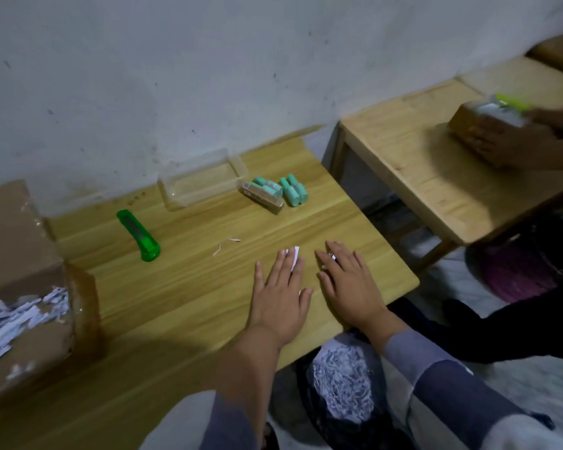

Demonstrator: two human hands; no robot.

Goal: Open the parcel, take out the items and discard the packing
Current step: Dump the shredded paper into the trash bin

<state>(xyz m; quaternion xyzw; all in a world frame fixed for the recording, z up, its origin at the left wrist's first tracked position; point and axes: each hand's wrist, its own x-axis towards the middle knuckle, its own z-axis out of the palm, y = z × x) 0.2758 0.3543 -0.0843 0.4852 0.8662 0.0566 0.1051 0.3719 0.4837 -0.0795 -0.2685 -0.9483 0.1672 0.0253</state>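
**Parcel open at left, both hands flat on table over paper scraps**

Cardboard parcel (pixel 20 280) sits at far left edge of the wooden table (pixel 182 306), lying w/ its open end toward the camera; white shredded paper (pixel 23 316) spills from that opening. Brown tape shines along its side.

Items are out on the table near the wall: a cluster of teal-capped small pieces (pixel 275 191), some loose, some in a clear-wrapped pack w/ a tan base. Just left of them, touching or nearly so, a clear plastic tray (pixel 203 178), nothing visible in it. Further left, apart from both, a green utility knife (pixel 139 235) lies flat, approx. diagonal.

Left hand (pixel 281 297) is palm-down, fingers spread & flat on the tabletop, w/ a white paper scrap (pixel 294 256) under/between the fingertips. Right hand (pixel 348 284) just beside it, also palm-down & flat, not gripping; a small scrap shows under its index finger. Two thin paper strips (pixel 226 245) lie loose ahead of the left hand.

Below the table's near edge, betw. the forearms, a dark bag (pixel 338 381) holds a heap of shredded paper.

At right, a 2nd wooden table (pixel 413 151) stands apart across a gap. On it another person's hand (pixel 514 144), blurred, holds a brown box (pixel 481 125) w/ sth. yellow-green on top; can't tell what.
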